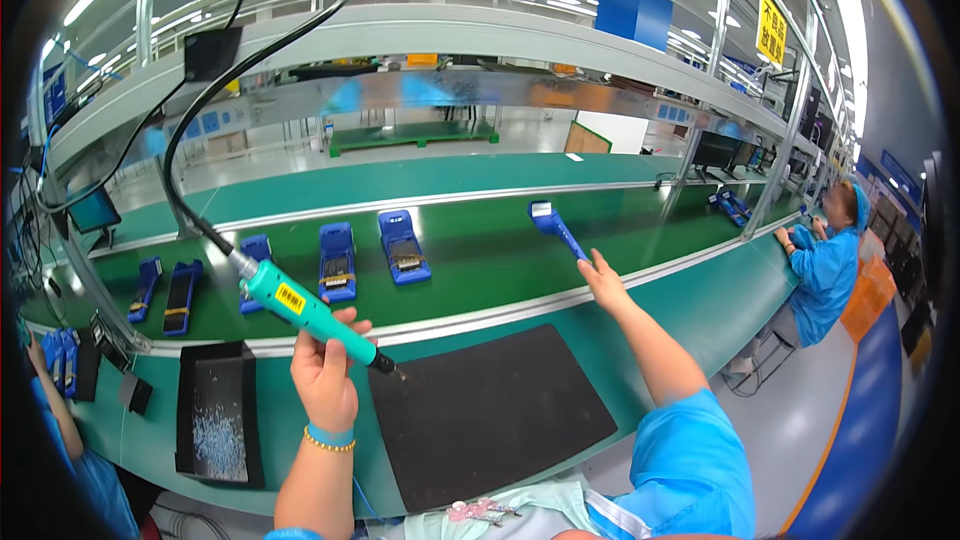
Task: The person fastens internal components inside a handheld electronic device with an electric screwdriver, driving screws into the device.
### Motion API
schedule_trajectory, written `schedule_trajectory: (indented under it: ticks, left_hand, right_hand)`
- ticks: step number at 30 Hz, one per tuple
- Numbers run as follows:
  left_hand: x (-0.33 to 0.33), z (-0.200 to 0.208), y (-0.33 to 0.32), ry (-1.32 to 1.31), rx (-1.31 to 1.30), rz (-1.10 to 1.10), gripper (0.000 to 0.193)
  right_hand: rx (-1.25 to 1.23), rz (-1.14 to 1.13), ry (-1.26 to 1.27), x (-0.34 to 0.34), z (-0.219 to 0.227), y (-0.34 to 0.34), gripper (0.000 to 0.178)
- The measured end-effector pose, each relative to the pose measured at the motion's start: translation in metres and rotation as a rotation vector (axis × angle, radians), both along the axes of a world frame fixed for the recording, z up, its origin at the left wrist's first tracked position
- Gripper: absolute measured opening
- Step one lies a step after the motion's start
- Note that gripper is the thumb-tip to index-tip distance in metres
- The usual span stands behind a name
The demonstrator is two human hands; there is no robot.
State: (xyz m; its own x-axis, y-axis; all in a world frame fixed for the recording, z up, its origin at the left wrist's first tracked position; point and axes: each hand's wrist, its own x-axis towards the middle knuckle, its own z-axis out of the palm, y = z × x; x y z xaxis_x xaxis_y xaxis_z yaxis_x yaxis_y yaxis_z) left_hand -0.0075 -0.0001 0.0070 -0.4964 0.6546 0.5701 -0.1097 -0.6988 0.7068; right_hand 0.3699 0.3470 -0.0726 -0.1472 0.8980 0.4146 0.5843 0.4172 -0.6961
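Observation:
My left hand point(326, 380) is closed around a teal electric screwdriver point(310, 308). Its dark tip points down and right, above the black mat point(490, 410), and a black cable runs up from its other end. Over the green conveyor belt point(470, 270), my right hand point(606, 285) reaches out with fingers apart. Its fingertips are at the narrow end of a blue handheld device point(556, 226); whether they touch it is hard to tell. Several more blue devices lie on the belt to the left, among them one device point(404, 248) with a dark pack strapped on.
A black tray point(217, 420) of small pale-blue pieces stands left of the mat. Metal shelf rails point(420, 30) cross above the belt. A co-worker in blue point(828, 260) sits at the far right; another person's arm point(58, 410) shows at the left edge.

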Motion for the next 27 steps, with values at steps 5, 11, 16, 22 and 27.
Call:
schedule_trajectory:
  ticks: [5,11,16,22,27]
  left_hand:
    - [-0.004,-0.005,0.006,-0.012,-0.008,0.101,0.039]
    - [-0.006,-0.003,0.023,0.019,0.04,0.124,0.036]
    - [0.001,0.002,0.013,0.019,0.046,0.093,0.04]
    - [0.012,0.006,0.009,0.0,0.053,0.041,0.043]
    - [0.02,0.003,0.005,-0.002,0.025,-0.091,0.043]
  right_hand:
    - [-0.98,0.631,0.752,-0.029,0.056,-0.169,0.064]
    - [-1.287,0.866,0.991,-0.064,0.039,-0.272,0.073]
    - [-1.399,0.914,1.101,-0.097,0.021,-0.316,0.075]
    - [-1.427,0.823,0.853,-0.117,0.029,-0.332,0.076]
    - [-1.166,0.4,0.296,-0.114,0.044,-0.34,0.065]
